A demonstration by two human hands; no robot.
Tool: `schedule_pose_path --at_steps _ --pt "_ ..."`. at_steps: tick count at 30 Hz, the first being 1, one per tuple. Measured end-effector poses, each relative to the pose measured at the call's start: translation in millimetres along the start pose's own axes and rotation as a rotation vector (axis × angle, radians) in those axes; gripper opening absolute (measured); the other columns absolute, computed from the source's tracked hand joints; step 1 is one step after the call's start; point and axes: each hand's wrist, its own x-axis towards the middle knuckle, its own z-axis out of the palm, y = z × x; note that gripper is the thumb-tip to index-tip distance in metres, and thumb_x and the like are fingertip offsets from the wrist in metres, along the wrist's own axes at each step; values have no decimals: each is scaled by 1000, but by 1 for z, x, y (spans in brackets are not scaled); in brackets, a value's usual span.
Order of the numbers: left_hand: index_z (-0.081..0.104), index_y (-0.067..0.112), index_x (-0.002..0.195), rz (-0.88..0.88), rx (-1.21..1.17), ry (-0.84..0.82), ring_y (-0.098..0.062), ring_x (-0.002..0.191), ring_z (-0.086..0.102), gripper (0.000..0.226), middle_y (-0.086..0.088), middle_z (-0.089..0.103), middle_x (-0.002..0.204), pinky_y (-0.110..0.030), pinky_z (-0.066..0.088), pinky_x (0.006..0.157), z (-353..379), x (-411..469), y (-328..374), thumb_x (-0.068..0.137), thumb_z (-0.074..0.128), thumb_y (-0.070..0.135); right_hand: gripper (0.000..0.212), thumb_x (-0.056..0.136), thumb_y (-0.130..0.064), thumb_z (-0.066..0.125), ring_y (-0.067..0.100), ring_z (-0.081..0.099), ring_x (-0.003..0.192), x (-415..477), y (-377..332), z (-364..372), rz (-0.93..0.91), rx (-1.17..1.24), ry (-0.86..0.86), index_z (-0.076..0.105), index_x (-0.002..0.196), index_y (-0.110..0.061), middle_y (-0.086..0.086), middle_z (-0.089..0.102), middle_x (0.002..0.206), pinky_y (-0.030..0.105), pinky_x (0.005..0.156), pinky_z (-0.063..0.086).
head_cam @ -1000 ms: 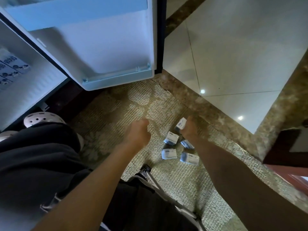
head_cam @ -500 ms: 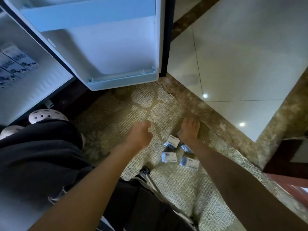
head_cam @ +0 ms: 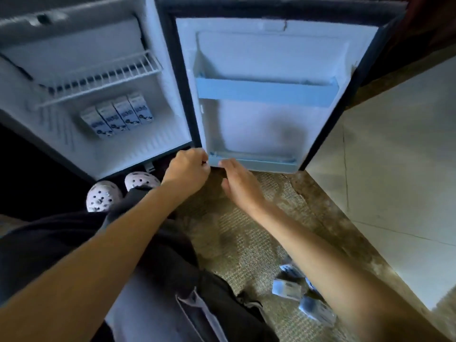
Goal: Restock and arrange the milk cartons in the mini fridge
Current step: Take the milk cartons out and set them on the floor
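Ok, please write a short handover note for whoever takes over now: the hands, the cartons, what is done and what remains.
Left hand: fingers curled, at the left corner of the lower door shelf; no carton seen in it.
Right hand: open, fingertips at the same shelf's front edge, holding nothing.
Done: four milk cartons stand in a row on the fridge floor, under the wire shelf.
Left: at least three loose cartons lie on the rug, partly hidden by the right forearm. The upper door shelf and the lower one show none.

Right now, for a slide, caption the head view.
Left hand and right hand at the fridge door's bottom shelf; four milk cartons inside, more cartons on rug.
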Motion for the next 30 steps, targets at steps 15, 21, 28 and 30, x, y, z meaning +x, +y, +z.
schedule_pose_path --at_steps 15,21,28,30 --pt "57 6 118 -392 -90 157 -35 111 54 34 -18 56 124 -31 42 83 -86 78 -203 88 41 3 36 87 4 42 34 56 102 195 -135 111 -172 -199 -306 46 122 -1 16 51 122 38 80 46" --pt "48 4 127 -360 -10 152 -35 116 50 40 -17 49 128 -39 43 91 -72 128 -253 89 38 -3 40 88 3 46 30 49 117 263 -138 162 -175 -259 -364 43 128 -3 14 46 131 36 89 44" --pt "49 0 120 -419 31 130 -35 114 51 37 -19 48 126 -43 46 91 -72 188 -291 86 38 -10 52 84 12 43 31 38 131 316 -127 205 -222 -335 -345 40 134 0 17 39 142 40 102 40" --pt "46 0 123 -429 48 127 -33 118 49 37 -18 46 129 -40 45 93 -71 202 -296 88 38 -9 59 84 10 44 29 23 141 330 -129 212 -251 -366 -340 31 141 -1 15 25 152 43 112 30"
